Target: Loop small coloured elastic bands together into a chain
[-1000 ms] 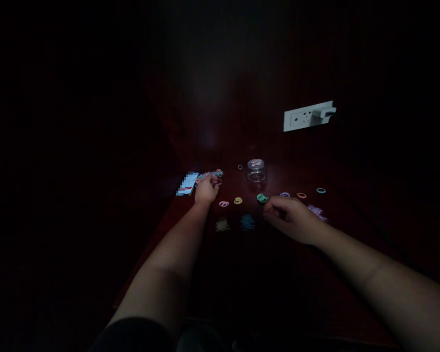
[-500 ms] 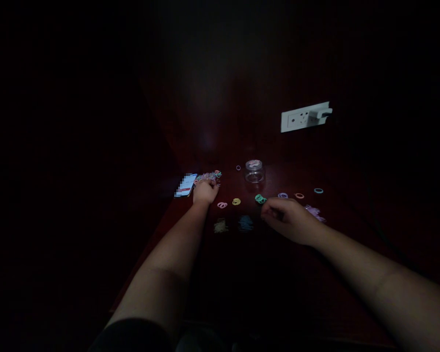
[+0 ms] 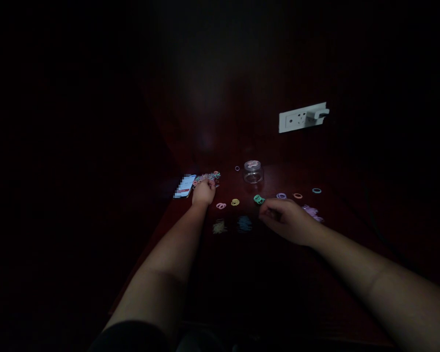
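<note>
My left hand (image 3: 204, 191) rests against a mixed pile of coloured elastic hair bands (image 3: 206, 177), its fingers curled in; what they hold, if anything, is hidden. My right hand (image 3: 286, 218) hovers lower right of a small stack of green hair bands (image 3: 258, 199), thumb and fingers pinched together. Nothing can be made out between those fingertips. Between the hands lie pink hair bands (image 3: 221, 206) and yellow ones (image 3: 235, 202). Nearer me are a pale yellowish heap (image 3: 219, 226) and a blue heap (image 3: 244, 224). A lilac heap (image 3: 311, 212) is partly behind my right hand.
A clear lidded jar (image 3: 253, 173) stands at the back, with one loose band (image 3: 237, 168) beside it. Purple (image 3: 281, 195), orange (image 3: 297, 195) and blue (image 3: 317, 190) bands lie to the right. A phone (image 3: 185, 186) lies far left. A wall socket (image 3: 302, 118) holds a plug.
The view has shifted slightly, so everything sits a little further left. Both hands keep nearly the same places and poses; the left fingers have curled in slightly at the pile.
</note>
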The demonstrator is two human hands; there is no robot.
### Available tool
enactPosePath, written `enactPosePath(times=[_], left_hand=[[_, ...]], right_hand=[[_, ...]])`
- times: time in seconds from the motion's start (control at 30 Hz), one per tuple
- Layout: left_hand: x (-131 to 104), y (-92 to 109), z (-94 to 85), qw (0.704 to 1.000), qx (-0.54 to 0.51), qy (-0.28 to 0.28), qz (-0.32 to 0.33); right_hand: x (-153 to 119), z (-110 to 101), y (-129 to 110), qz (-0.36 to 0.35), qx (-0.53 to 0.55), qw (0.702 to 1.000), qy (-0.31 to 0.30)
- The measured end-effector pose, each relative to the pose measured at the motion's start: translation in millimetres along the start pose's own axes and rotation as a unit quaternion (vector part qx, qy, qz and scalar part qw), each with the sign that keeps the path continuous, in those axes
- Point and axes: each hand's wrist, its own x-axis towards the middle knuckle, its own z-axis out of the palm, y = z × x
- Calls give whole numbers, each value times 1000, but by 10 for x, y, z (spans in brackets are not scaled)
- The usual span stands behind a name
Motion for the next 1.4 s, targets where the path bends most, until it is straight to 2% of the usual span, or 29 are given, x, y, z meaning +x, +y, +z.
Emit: enactPosePath(times=[0.17,0.67,1.4], left_hand=[[7,-10,2,1000,-4,-5,6],[41,-40,29,999,-1,7,-41],[6,-89,11,994,-104,31,8]], right_hand=[[-13,7,14,1,9,1000,-3],[-14,4,27,3,7,1000,-8],[-6,12,5,-1,0,1000,-6]])
